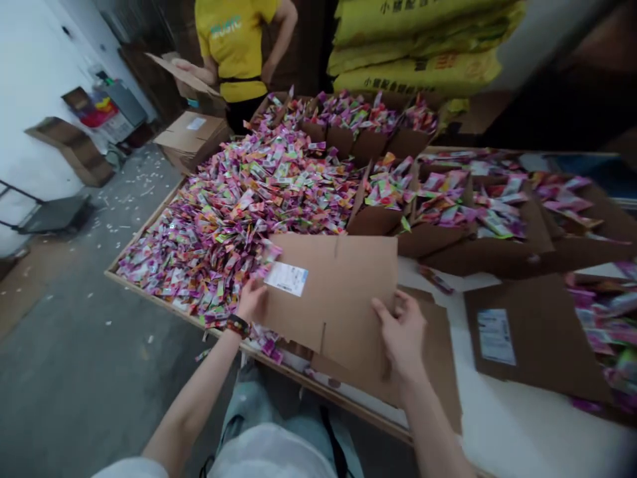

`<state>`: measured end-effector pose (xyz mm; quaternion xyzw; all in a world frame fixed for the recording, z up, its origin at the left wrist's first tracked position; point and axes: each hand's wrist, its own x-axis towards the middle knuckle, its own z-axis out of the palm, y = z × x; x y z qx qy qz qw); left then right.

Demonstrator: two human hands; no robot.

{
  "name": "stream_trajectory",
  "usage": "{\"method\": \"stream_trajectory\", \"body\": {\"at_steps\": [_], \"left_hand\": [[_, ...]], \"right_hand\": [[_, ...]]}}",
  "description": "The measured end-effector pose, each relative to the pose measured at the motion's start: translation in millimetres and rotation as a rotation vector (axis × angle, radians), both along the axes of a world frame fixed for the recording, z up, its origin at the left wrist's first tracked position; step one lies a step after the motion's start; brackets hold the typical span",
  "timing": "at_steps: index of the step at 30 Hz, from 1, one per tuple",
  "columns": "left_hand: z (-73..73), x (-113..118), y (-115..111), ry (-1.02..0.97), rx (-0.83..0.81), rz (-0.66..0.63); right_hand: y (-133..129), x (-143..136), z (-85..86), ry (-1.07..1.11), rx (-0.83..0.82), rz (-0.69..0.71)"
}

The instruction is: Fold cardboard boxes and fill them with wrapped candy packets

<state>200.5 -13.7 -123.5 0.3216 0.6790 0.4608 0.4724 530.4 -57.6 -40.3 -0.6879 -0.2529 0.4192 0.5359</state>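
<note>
Between my two hands is a flattened cardboard box [343, 292] with a white label [287, 278] near its left end. My left hand [253, 302] grips its left edge, fingers partly hidden by the board. My right hand [402, 326] is closed on the right edge, thumb on top. Beneath and to the right lies another flat cardboard sheet [440, 358] on the white table surface. A large heap of small purple, pink and green wrapped packets [259, 192] spreads just beyond and left of the held box.
Open cartons filled with packets [442, 199] line the table's far and right sides. A labelled carton [527, 338] stands at right. Across the heap, a person in a yellow shirt [236, 40] holds cardboard. Yellow sacks [418, 53] are stacked behind. A wooden rim [164, 302] edges the table.
</note>
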Motion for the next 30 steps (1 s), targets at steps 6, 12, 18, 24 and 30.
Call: {"method": "stream_trajectory", "body": {"at_steps": [6, 12, 18, 24, 30], "left_hand": [[64.4, -121.7, 49.4, -0.133, 0.153, 0.012], [107.4, -207.7, 33.4, -0.142, 0.351, -0.241], [126.9, -258.4, -15.8, -0.077, 0.162, -0.748], [139.4, -283.0, -21.6, -0.067, 0.119, -0.508], [169.9, -297.9, -22.7, 0.176, 0.191, -0.421]], "right_hand": [[29.4, -103.5, 33.0, -0.02, 0.211, 0.123], [9.2, -163.0, 9.5, -0.044, 0.157, 0.139], [9.2, -256.9, 40.4, -0.27, 0.33, -0.305], [-18.4, -299.5, 63.9, -0.471, 0.438, -0.097], [-56.0, -319.7, 58.6, -0.494, 0.31, 0.021]]}}
